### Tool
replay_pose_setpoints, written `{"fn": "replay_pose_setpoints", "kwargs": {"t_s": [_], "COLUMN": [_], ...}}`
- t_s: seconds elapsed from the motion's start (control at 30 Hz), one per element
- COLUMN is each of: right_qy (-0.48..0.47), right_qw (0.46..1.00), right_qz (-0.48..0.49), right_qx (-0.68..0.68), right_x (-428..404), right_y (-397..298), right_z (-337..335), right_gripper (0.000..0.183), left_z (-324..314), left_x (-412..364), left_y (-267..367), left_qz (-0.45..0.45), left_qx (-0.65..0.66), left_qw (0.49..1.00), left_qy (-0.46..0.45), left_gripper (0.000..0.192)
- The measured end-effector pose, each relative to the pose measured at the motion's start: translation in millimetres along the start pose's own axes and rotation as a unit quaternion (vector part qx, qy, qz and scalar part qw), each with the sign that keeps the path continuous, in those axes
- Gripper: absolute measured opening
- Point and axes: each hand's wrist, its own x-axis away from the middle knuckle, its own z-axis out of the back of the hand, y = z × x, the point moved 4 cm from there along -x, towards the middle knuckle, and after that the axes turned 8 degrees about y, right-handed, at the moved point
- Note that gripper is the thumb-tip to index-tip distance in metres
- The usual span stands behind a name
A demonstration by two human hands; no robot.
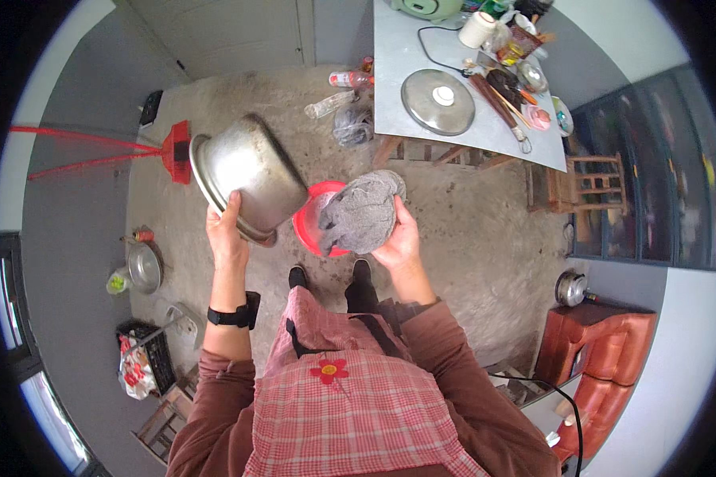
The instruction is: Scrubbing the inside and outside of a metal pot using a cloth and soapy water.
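My left hand (227,235) grips the rim of a metal cooking pot (253,173), thumb on the outer wall. The pot is tilted on its side in the air, its bottom turned to the upper right and its inside hidden from me. A grey cloth (364,211) lies bunched in my right hand (403,232), fingers behind it and the thumb at its right edge. Below the cloth, a red plastic basin (305,223) stands on the floor in front of my feet, partly covered by the cloth. Pot and cloth are apart.
A table (394,119) at the upper right bears a pot lid (420,110), a power cord and kitchen items. Bottles and bags lie beside it. A red dustpan (176,152) and a metal basin (145,267) are at the left, a wooden chair (596,185) and a red leather sofa (617,358) at the right.
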Motion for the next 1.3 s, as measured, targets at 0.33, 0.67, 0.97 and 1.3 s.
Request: {"fn": "replay_pose_setpoints", "kwargs": {"t_s": [0.33, 0.67, 0.97, 1.3], "right_qy": [0.129, 0.255, 0.033, -0.171], "right_qw": [0.987, 0.799, 0.133, -0.144], "right_qz": [-0.046, 0.066, 0.002, -0.19], "right_qx": [0.085, 0.541, 0.991, 0.956], "right_x": [-111.4, -296.6, -372.8, -401.1], "right_y": [-12.1, 6.6, 28.2, 55.4], "right_z": [152.5, 372.0, 389.4, 488.9], "right_gripper": [0.046, 0.041, 0.064, 0.03], "left_z": [128.5, 245.6, 339.4, 371.4], "left_x": [-43.9, -137.0, -191.6, -219.6], "left_y": [-146.1, -398.4, -493.0, -534.1], "left_qz": [-0.044, -0.149, -0.187, -0.273], "left_qx": [-0.457, -0.694, -0.765, -0.732], "left_qw": [0.887, 0.702, 0.606, 0.609], "left_qy": [0.056, -0.059, -0.115, -0.134], "left_gripper": [0.025, 0.024, 0.024, 0.018]}}
